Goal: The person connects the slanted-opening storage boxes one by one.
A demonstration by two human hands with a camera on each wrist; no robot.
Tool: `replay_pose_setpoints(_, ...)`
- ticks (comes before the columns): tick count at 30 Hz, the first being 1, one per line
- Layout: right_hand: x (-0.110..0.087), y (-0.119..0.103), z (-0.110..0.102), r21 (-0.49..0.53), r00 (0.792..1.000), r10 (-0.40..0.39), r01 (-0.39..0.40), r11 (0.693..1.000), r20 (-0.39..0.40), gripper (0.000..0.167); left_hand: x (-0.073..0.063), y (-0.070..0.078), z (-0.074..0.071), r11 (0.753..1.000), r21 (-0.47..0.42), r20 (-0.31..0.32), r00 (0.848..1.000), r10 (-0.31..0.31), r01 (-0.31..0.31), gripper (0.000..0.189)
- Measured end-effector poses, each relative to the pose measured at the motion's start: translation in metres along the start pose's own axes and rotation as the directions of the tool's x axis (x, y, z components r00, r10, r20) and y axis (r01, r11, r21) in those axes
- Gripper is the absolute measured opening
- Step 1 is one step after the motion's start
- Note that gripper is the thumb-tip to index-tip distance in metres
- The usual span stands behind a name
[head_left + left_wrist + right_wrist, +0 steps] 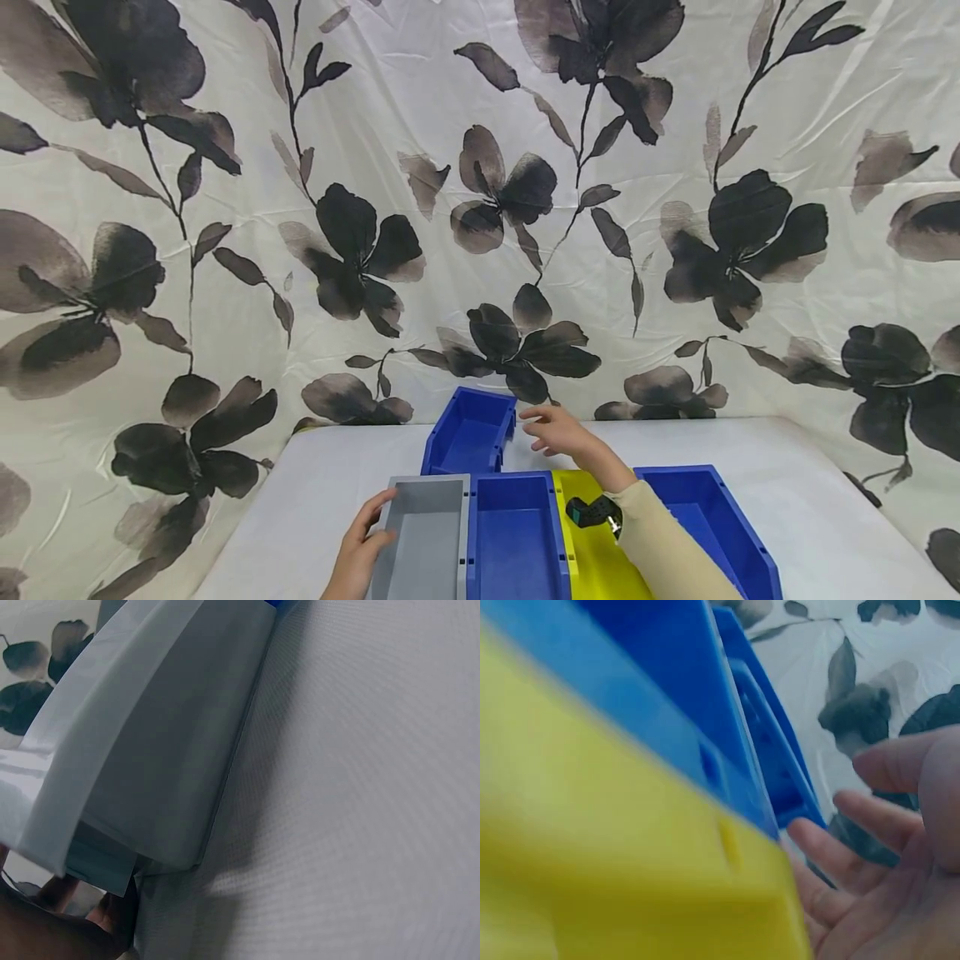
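Note:
My left hand [360,546] is at the left side of a grey plastic bin [427,542], its thumb and a finger reaching over the side rim, not wrapped round it. The left wrist view shows the fingers [112,919] low beside one end of the grey bin [172,742]. My right hand [562,435] is stretched forward with fingers spread, holding nothing. Close to its left stands a tilted blue bin [468,433] behind the row. In the right wrist view the right hand [885,877] has its palm showing beside the yellow bin [630,825].
Beside the grey bin stand a blue bin [517,533] and a yellow bin [600,558], partly covered by the right sleeve [667,542]. Another blue bin [705,517] stands at the right. Behind the white table [330,467] hangs a floral curtain [420,125].

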State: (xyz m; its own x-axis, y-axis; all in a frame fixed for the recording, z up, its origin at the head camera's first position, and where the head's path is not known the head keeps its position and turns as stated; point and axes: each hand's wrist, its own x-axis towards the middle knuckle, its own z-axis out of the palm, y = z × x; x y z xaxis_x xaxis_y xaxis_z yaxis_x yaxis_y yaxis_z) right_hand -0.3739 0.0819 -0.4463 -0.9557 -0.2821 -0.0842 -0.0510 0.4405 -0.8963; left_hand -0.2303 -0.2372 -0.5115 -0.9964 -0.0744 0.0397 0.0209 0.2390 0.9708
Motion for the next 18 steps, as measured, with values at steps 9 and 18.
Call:
replay_pose_setpoints(9,0.012,-0.002,0.021,0.2,0.995,0.067,-0.05,0.979,-0.08,0.039,0.0,0.004,0.0,1.0,0.017,-0.016,1.0,0.009,-0.009,0.058)
replay_pose_setpoints(18,0.021,-0.002,0.039,0.3,0.979,0.171,-0.131,0.945,-0.112,0.031,0.0,0.0,0.001,1.0,0.019,-0.014,1.0,0.004,-0.004,0.058)
